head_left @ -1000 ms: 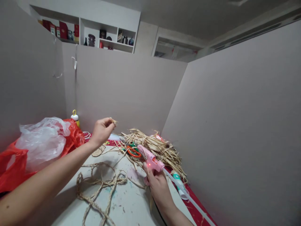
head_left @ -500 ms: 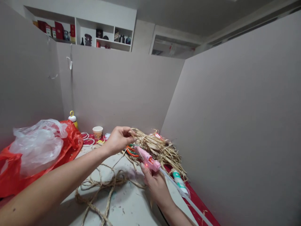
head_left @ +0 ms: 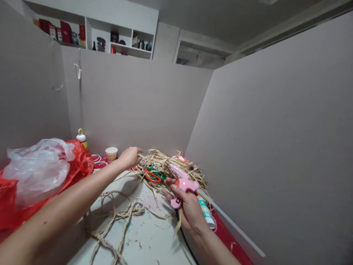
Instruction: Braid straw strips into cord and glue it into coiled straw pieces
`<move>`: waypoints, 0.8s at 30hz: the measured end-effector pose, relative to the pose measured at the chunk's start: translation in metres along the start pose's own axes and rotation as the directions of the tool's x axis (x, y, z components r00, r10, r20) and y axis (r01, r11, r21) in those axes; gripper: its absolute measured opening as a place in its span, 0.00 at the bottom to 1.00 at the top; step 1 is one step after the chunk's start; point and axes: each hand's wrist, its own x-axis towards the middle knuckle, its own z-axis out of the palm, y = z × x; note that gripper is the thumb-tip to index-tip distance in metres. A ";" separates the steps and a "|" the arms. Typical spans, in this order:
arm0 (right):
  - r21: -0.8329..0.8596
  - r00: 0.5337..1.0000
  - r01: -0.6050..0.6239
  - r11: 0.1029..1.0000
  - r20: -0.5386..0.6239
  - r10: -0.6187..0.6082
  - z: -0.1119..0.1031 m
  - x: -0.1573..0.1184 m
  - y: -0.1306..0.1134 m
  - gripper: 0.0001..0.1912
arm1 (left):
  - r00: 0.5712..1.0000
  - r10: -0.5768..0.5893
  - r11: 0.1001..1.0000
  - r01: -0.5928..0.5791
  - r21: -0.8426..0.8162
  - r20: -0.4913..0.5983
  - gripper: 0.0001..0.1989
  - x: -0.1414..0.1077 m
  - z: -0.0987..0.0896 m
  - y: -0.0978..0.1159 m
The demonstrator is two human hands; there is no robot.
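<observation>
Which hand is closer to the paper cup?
Left. The left hand is just to the right of the paper cup, while the right hand is well beyond it, holding the pink glue gun.

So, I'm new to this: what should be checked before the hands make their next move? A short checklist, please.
1. Glue gun held: ok, in the right hand, its light on.
2. Glue stick loaded: ok, it sticks out of the back.
3. Left hand away from the nozzle: ok, there is a gap.
4. Straw away from the nozzle: not ok, the pile looks close; contact cannot be told.
5. Cord free of the braid: ok, they lie apart where visible.
6. Left hand gripping a strand: cannot tell, the fingertips are too small to read.
</observation>
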 end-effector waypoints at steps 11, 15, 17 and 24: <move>0.257 0.997 -0.055 0.965 0.063 0.040 0.008 -0.004 -0.012 0.14 | 0.968 0.013 0.936 0.077 -0.345 0.251 0.06 -0.092 0.047 0.046; 0.313 0.983 -0.156 0.937 0.145 0.115 0.010 -0.009 -0.025 0.16 | 0.911 -0.179 0.824 0.345 -0.449 0.371 0.05 -0.091 0.053 0.036; 0.319 0.975 -0.193 0.928 0.167 0.146 0.011 -0.010 -0.030 0.17 | 0.879 -0.220 0.785 0.417 -0.458 0.423 0.10 -0.087 0.053 0.034; 0.254 0.974 -0.185 0.950 0.173 0.143 0.010 -0.011 -0.028 0.14 | 0.806 -0.219 0.684 0.529 -0.502 0.550 0.18 -0.083 0.058 0.036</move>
